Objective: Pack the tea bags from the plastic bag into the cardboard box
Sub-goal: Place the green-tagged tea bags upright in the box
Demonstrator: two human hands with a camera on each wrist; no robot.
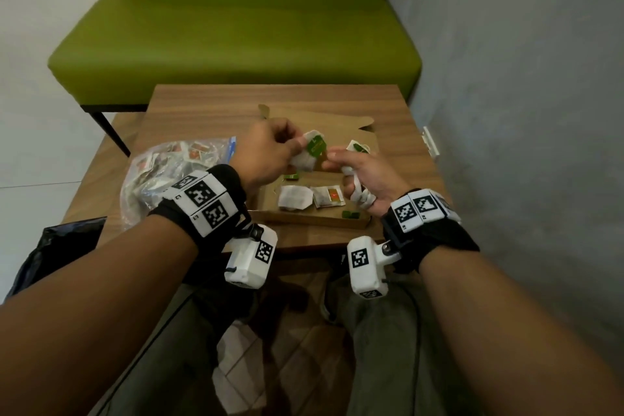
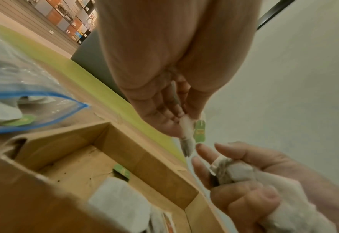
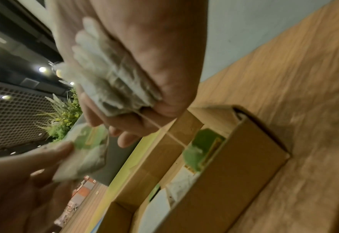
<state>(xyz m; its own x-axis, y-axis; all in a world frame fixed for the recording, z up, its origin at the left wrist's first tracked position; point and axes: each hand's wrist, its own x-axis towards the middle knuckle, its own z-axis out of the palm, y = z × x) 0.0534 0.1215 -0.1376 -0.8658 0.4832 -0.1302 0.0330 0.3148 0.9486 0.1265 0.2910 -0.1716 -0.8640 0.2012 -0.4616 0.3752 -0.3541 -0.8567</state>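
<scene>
Above the open cardboard box, my left hand pinches a white tea bag with a green tag. Just to its right, my right hand grips a bundle of several white tea bags in its curled fingers, index and thumb stretched toward the left hand's bag. In the right wrist view a string from the bundle leads to a dangling green tag. On the box floor lie a white tea bag, a red-labelled one and green tags. The clear plastic bag with more tea bags lies left of the box.
The box sits on a small wooden table. A green bench stands behind it and a grey wall runs close along the right side. A black bag lies at the lower left, off the table.
</scene>
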